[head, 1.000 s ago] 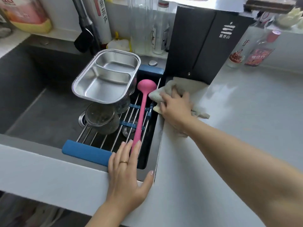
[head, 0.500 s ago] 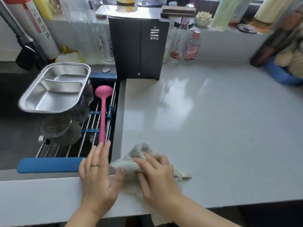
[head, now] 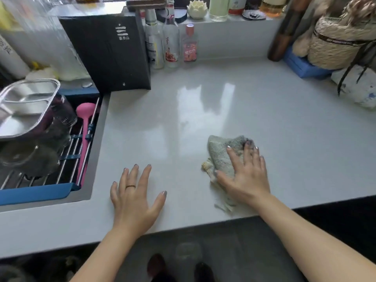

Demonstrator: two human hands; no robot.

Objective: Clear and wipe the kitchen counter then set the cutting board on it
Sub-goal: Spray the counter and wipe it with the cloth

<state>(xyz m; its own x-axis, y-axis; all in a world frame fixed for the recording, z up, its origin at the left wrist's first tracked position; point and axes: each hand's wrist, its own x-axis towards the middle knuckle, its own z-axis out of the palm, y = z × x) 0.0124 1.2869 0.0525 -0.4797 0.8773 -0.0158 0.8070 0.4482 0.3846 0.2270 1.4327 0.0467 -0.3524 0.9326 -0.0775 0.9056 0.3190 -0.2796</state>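
Pink ladle (head: pixel 85 127) lies on sink rack (head: pixel 34 193) beside steel tray (head: pixel 24 106).

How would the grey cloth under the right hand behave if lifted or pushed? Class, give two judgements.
The cloth is probably floppy: it lies crumpled with frayed ends, so it would droop if lifted. Pushed under the flat right hand, it likely slides easily on the glossy counter, though it may bunch.
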